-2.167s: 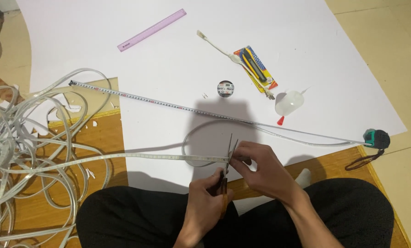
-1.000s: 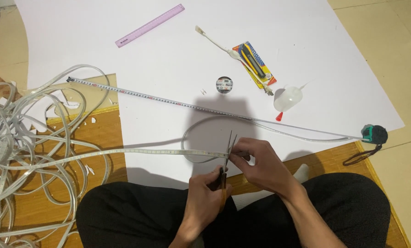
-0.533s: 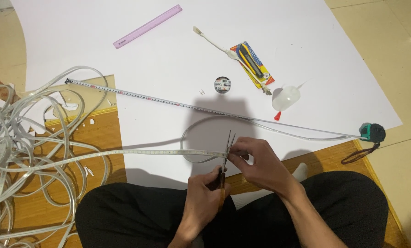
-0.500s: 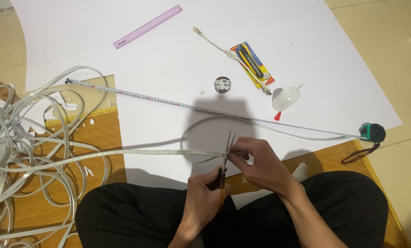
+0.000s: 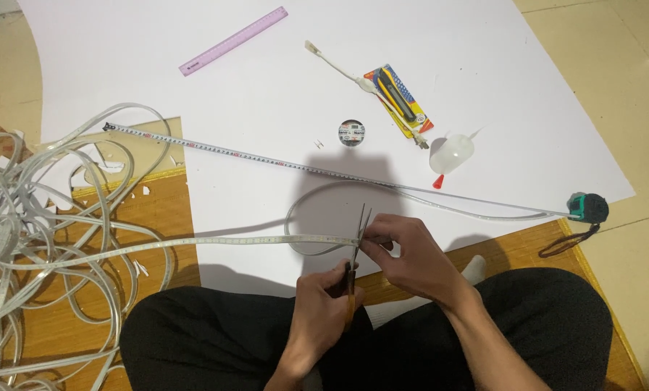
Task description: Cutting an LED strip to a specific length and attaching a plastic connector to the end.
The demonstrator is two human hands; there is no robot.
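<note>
My left hand (image 5: 323,311) grips a pair of scissors (image 5: 358,235) by the handles, blades pointing up and slightly apart around a flat white light strip (image 5: 194,242). My right hand (image 5: 411,253) pinches that strip just right of the blades. The strip runs left into a big tangled coil (image 5: 42,239) and loops back behind the scissors over the white sheet (image 5: 194,108).
An extended tape measure (image 5: 266,161) crosses the sheet to its green case (image 5: 587,207). Beyond it lie a small tape roll (image 5: 351,132), a packaged utility knife (image 5: 398,98), a glue bottle with red tip (image 5: 447,156), a white connector cable (image 5: 339,66) and a purple ruler (image 5: 232,40).
Both hands and the scissors stay at the same spot on the strip. Only the view has drifted slightly.
</note>
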